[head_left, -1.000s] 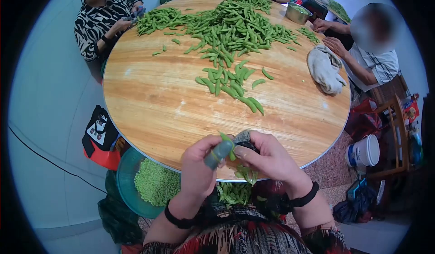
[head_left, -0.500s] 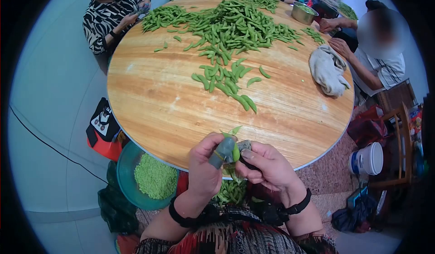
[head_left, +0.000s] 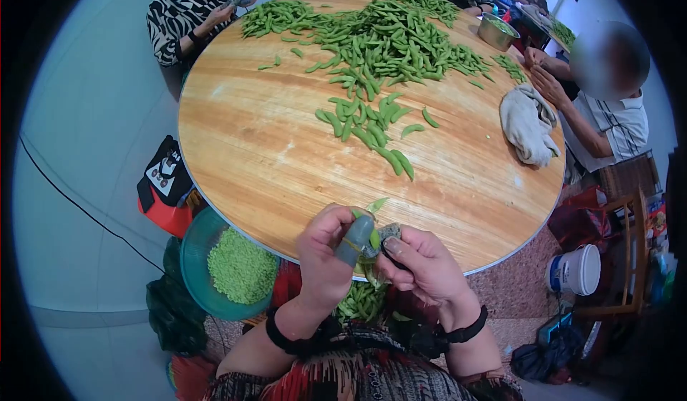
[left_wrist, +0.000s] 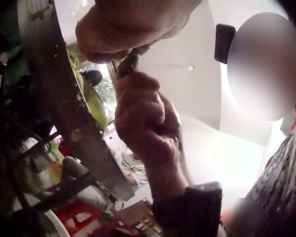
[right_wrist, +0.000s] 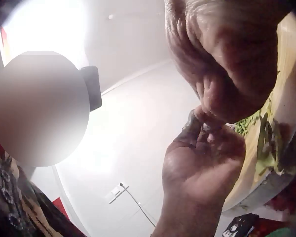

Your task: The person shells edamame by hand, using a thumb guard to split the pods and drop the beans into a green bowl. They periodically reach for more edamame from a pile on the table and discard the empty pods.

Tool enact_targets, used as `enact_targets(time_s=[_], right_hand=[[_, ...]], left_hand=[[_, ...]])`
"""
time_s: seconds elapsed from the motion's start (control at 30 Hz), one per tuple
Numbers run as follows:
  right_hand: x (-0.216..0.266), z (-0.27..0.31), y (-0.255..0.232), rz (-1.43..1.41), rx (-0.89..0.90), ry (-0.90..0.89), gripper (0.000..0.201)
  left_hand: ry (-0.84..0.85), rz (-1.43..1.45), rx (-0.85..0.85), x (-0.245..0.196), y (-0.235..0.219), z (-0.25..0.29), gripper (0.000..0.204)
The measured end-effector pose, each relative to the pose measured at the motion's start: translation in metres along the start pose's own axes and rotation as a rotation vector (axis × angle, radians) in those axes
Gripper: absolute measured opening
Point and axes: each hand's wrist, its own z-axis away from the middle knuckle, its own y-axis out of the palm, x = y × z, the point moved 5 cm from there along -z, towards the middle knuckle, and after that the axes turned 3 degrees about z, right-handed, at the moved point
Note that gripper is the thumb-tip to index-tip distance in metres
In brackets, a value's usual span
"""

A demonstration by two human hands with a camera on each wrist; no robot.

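In the head view, my left hand [head_left: 322,258] pinches a green edamame pod [head_left: 375,239] over the table's near edge. A grey rubber cover [head_left: 354,242] sheathes its thumb, which presses along the pod. Close against it, my right hand [head_left: 431,266] has its fingers curled and grips the pod's near end, partly hidden by the fingers. A grey speckled cover [head_left: 388,233] is on one of its fingers. The two hands also meet in the left wrist view, where the right hand [left_wrist: 145,116] shows as a curled fist.
A pile of edamame pods [head_left: 386,43] spreads over the round wooden table [head_left: 265,150]. Below its left edge stands a teal basin [head_left: 192,258] of shelled beans [head_left: 240,266]. More pods [head_left: 361,301] lie below the near edge. A cloth [head_left: 528,125] sits at right; other people sit around.
The hands stay together on the pod; the left thumb has come round more upright against it, and the right thumb has shifted back slightly. The head view has turned a little.
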Motion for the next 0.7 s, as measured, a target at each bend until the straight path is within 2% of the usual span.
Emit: enact_targets(time_s=[0.07,0.13,0.2,0.23,0.27,0.3,0.33,0.4,0.47,0.53,0.6,0.63,0.67,0.7], right_hand=[[-0.001,0.000,0.001,-0.058,0.007,0.025,0.016],[-0.004,-0.001,0.003,-0.116,0.016,0.048,0.016],[-0.006,-0.003,0.002,0.073,-0.100,-0.017,0.016],[-0.010,-0.005,0.001,0.077,-0.104,-0.017,0.016],[-0.007,-0.008,-0.002,0.293,-0.166,-0.158,0.015],[-0.002,-0.007,-0.003,0.510,-0.229,-0.301,0.015],[0.002,-0.007,-0.004,0.514,-0.236,-0.302,0.015],[0.000,-0.009,-0.009,0.181,-0.226,-0.063,0.018],[0.001,-0.011,-0.008,0.163,-0.234,-0.045,0.021],[0.005,-0.015,-0.009,0.146,-0.241,-0.027,0.024],[0.023,-0.021,-0.007,0.711,-0.159,-0.093,0.028],[0.040,-0.026,-0.015,0.881,-0.294,-0.174,0.029],[0.057,-0.035,-0.033,1.081,-0.504,-0.245,0.026],[0.074,-0.043,-0.043,1.372,-0.610,-0.345,0.023]], left_hand=[[-0.020,-0.007,0.048,-0.001,-0.003,-0.001,0.010],[-0.274,0.319,0.166,0.008,0.000,0.000,0.012],[-0.270,0.242,0.160,0.000,0.004,-0.001,0.012],[-0.267,0.164,0.152,-0.003,0.005,-0.002,0.012],[-0.267,0.169,0.154,-0.005,0.005,-0.003,0.012],[-0.281,0.045,0.192,-0.005,0.005,-0.004,0.013],[-0.293,-0.077,0.230,-0.005,0.005,-0.006,0.014],[-0.310,-0.059,0.246,-0.004,0.001,-0.010,0.017],[-0.327,-0.043,0.263,-0.003,-0.008,-0.015,0.019],[-0.480,0.153,0.258,0.006,-0.017,-0.019,0.021],[-0.476,0.233,0.262,0.011,-0.021,-0.024,0.021],[-0.472,0.304,0.259,0.014,-0.023,-0.026,0.021],[-0.472,0.309,0.261,0.018,-0.026,-0.026,0.021],[-0.455,0.237,0.290,0.022,-0.029,-0.025,0.023]])
